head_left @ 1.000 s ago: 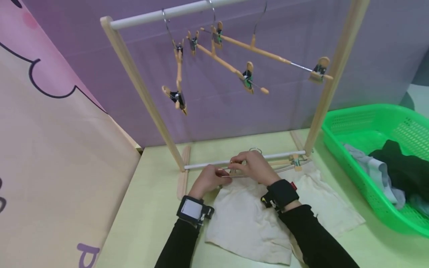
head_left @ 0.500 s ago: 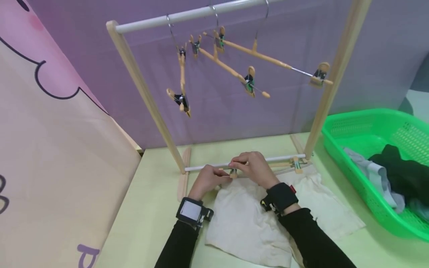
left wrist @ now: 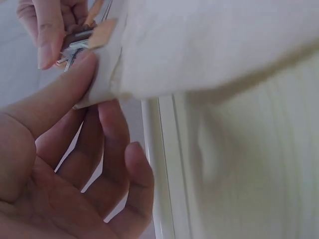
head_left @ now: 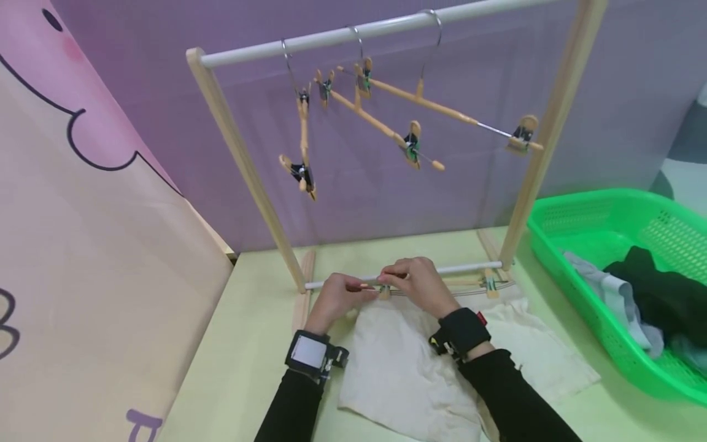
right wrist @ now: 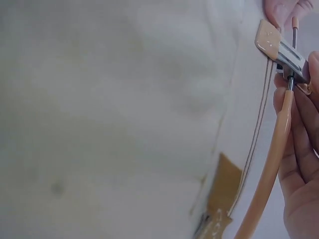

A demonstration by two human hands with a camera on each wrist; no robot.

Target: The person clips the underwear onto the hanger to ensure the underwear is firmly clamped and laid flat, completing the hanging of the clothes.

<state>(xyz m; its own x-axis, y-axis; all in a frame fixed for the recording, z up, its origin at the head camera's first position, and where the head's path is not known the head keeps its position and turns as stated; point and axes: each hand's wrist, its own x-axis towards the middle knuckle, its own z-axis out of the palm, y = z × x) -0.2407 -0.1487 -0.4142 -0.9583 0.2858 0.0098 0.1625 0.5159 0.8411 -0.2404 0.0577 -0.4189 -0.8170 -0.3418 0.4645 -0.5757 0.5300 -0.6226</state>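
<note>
Cream shorts (head_left: 409,368) lie on the table with the waistband toward the rack. My left hand (head_left: 338,299) pinches the waistband's left corner between thumb and fingers, as the left wrist view shows. Beside it, my right hand (head_left: 422,285) holds the handles of a hanger clip (right wrist: 269,42). That clip's peach-coloured pad lies over the waistband edge. The clip belongs to a peach-coloured trouser hanger (right wrist: 271,164) lying along the waistband. At the hanger's other end, a second clip (head_left: 491,285) sits on the waistband.
A wooden rack with a white top rail (head_left: 386,26) stands behind the hands, its lower bar (head_left: 469,268) close to them. Three clip hangers (head_left: 381,126) hang from the rail. To the right, a green basket (head_left: 558,270) contains grey and dark clothes (head_left: 657,288).
The clip at my right hand has tipped down, its pad now over the waistband's left end. Both hands stay almost in place. The head view has tilted slightly upward.
</note>
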